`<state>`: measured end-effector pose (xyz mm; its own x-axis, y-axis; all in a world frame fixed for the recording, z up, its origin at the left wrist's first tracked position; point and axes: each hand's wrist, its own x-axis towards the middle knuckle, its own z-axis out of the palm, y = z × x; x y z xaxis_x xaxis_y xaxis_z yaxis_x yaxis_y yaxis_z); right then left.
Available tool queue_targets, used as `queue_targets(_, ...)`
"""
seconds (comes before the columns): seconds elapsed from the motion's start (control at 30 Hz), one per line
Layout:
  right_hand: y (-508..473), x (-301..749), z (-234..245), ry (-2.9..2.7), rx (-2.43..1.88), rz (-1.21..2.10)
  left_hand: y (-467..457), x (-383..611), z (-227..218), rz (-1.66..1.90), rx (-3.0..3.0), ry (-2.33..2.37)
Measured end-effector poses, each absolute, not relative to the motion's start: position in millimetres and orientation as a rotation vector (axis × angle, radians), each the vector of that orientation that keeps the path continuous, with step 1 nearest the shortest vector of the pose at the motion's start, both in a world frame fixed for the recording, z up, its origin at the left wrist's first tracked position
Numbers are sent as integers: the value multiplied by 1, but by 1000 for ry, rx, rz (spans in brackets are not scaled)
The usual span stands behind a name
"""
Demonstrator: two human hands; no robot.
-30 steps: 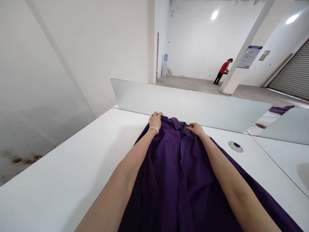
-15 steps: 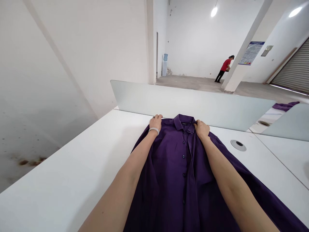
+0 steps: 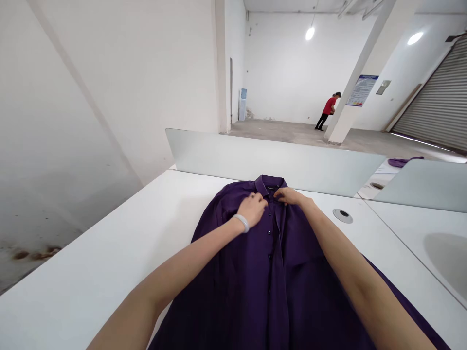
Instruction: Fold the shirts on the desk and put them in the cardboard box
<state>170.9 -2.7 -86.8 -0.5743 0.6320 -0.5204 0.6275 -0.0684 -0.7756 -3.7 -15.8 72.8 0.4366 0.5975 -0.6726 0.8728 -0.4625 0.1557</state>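
A dark purple button-up shirt [image 3: 251, 262] lies front up on the white table, its collar towards the far edge. The front is unbuttoned at the top, and several dark buttons run down the placket. My right hand [image 3: 288, 195] is closed on the shirt's edge just below the right side of the collar. Over the upper chest, left of the top buttons, hovers my left hand [image 3: 252, 209], a pale bangle on its wrist. Its fingers are loosely bent and apart, with nothing seen in them; whether they touch the cloth I cannot tell.
A frosted divider [image 3: 273, 158] stands along the far edge of the white table [image 3: 109, 253]. A round cable grommet [image 3: 343, 215] sits on the right. Beyond the divider lies purple cloth [image 3: 403, 162]. A person in red [image 3: 328, 109] stands far off beside a pillar [image 3: 365, 73].
My left hand has let go of the shirt's left shoulder and moved right to the upper chest. My right hand has shifted from the right shoulder inward to the front below the collar.
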Motion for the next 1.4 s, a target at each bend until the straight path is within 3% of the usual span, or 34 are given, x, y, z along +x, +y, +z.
queue_targets(0.1,-3,166,-87,-2192,-1412,1793,-43,17,87,-867,2069,1105)
queue_targets(0.4,-13,166,-95,-2292,-1429,1635,-55,51,84,-1074,1796,1364)
queue_targets(0.57,-14,165,-97,-2288,-1411,1619,-50,39,87,-1011,1769,1400)
queue_targets(0.8,-10,166,-98,-2302,-1388,1620,-35,3,100,-649,1623,1643)
queue_targets(0.93,-5,166,-96,-2341,-1344,1623,-34,-11,109,-744,1639,1705)
queue_targets(1.1,3,170,-91,-2315,-1408,1563,-50,-21,121,-968,1838,1656)
queue_targets(1.4,4,139,-84,-2077,-1728,1451,-73,-1,141,-704,2339,1068)
